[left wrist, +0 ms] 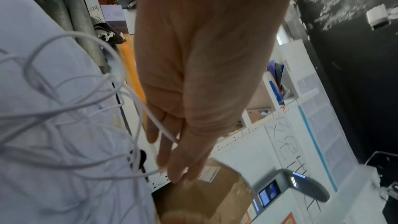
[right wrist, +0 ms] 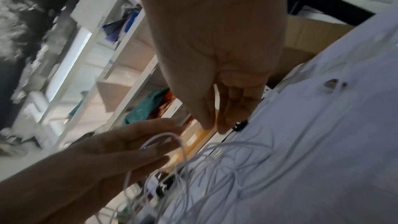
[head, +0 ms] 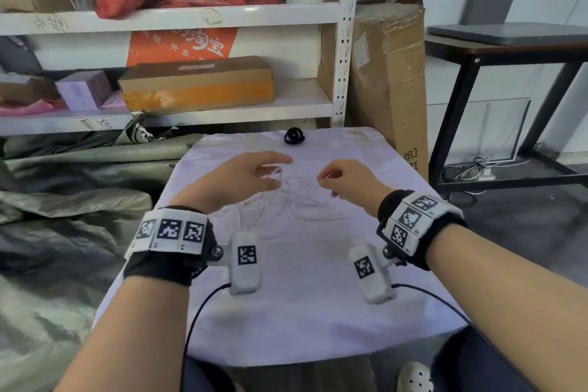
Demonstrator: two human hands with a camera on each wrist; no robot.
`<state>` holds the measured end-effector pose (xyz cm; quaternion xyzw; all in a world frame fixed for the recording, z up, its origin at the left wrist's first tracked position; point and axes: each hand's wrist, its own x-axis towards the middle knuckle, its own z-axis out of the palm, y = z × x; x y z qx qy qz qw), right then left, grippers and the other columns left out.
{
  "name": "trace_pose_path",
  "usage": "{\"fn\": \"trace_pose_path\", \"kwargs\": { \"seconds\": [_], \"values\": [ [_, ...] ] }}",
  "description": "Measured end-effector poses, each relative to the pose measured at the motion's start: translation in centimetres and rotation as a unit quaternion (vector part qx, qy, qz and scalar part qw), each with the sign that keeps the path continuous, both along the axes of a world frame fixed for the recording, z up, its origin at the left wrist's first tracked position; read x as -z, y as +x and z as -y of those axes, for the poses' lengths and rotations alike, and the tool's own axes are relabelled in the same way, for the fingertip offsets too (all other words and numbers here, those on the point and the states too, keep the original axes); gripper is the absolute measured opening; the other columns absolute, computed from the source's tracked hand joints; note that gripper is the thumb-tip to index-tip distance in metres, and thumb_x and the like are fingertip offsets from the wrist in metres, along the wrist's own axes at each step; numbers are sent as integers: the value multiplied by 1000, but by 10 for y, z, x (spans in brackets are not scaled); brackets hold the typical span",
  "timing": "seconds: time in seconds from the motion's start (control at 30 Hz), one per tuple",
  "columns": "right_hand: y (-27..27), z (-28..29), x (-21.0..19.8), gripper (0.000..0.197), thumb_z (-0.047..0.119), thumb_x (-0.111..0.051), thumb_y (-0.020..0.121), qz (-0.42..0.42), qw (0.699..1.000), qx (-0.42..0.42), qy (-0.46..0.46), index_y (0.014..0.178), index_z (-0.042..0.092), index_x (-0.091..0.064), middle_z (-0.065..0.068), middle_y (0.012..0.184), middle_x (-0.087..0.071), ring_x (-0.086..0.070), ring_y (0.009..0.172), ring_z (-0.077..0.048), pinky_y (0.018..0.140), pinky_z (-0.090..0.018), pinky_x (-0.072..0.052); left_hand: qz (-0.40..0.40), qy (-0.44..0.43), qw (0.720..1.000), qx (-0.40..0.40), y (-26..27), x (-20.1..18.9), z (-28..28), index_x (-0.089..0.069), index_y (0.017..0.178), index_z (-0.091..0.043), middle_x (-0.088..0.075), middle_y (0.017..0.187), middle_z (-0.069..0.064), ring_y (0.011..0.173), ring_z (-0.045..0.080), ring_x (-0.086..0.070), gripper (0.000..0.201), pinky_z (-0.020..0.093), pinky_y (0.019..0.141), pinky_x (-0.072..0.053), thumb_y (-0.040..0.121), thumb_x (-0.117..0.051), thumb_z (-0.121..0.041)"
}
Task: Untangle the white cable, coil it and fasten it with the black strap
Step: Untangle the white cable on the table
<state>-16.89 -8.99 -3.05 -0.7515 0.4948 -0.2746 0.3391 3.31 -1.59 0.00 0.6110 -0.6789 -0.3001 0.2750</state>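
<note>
The thin white cable [head: 286,200] lies in a loose tangle in the middle of the white-clothed table [head: 302,312]. My left hand [head: 270,172] hovers over its far left part with fingers nearly straight. A loop of the cable [right wrist: 163,137] hangs over those fingers [right wrist: 150,149], and a strand [left wrist: 161,129] runs between them. My right hand [head: 327,181] is curled, its thumb and fingertips [right wrist: 213,127] pinching a strand at the tangle's right. The black strap [head: 294,136] lies curled near the far edge, beyond both hands and untouched.
A white shelf rack [head: 342,41] with cardboard boxes stands right behind the table. A tall wrapped carton [head: 388,73] leans at the table's far right corner, with a dark desk [head: 509,51] beyond it. Grey tarps [head: 63,200] cover the floor on the left.
</note>
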Motion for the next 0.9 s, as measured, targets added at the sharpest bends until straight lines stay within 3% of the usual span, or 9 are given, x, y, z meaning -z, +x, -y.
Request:
{"fn": "trace_pose_path", "kwargs": {
  "seconds": [0.13,0.27,0.4,0.57,0.63,0.7,0.73,0.83,0.9],
  "values": [
    [23,-10,0,21,11,-58,90,-108,989,-102,9,111,8,-60,-3,101,-60,-59,80,-16,75,-26,-49,155,23,988,17,-10,18,6,-47,135,-30,-56,122,-6,115,7,-51,52,23,98,-38,89,-61,-10],
    [34,-7,0,12,9,-61,86,-178,977,-114,-4,95,15,-56,0,97,-54,-50,90,-16,69,-22,-40,193,6,981,-17,-1,29,12,-51,131,-27,-60,104,-6,95,10,-55,49,13,76,-40,88,-57,-4],
    [41,-5,-4,21,3,-55,87,-222,963,-154,28,101,9,-70,3,96,-57,-50,91,-14,75,-20,-40,243,18,970,0,3,36,14,-46,134,-27,-55,101,-4,92,11,-51,58,19,81,-35,83,-68,-12],
    [40,-5,-5,31,-3,-42,90,-232,969,-89,-4,114,2,-62,-10,118,-59,-53,111,-26,84,-25,-42,247,-51,966,-63,7,38,23,-67,106,-18,-59,94,0,81,11,-48,18,22,78,-38,94,-53,-14],
    [39,0,-2,31,-2,-39,91,-230,972,-51,-11,117,-3,-56,-17,123,-56,-52,110,-30,87,-32,-43,190,-84,971,-115,9,39,26,-67,98,-18,-54,77,-6,69,12,-48,20,22,73,-44,96,-48,-11],
    [40,5,2,29,1,-39,92,-241,970,-42,5,117,-3,-53,-18,122,-55,-52,100,-28,81,-32,-43,89,-110,973,-181,13,39,29,-66,93,-19,-53,69,-5,59,11,-47,21,18,56,-39,96,-47,-10],
    [42,7,6,26,2,-40,92,-255,966,-53,15,113,-2,-55,-18,119,-57,-53,96,-27,80,-31,-45,25,-119,970,-209,15,39,30,-65,92,-19,-54,69,-3,59,12,-47,21,19,55,-38,95,-47,-10],
    [50,6,14,11,12,-47,92,-317,942,-106,29,86,9,-55,-14,92,-59,-51,86,-26,76,-30,-44,-182,-114,949,-232,17,35,31,-66,90,-17,-55,74,1,69,15,-51,21,26,72,-47,95,-48,-7],
    [55,7,17,18,24,-55,92,-318,940,-117,28,84,9,-60,-9,84,-57,-52,82,-25,76,-29,-42,-254,-108,935,-222,14,31,31,-66,90,-16,-53,74,1,71,13,-51,21,25,79,-49,96,-48,-5]
  ]
}}
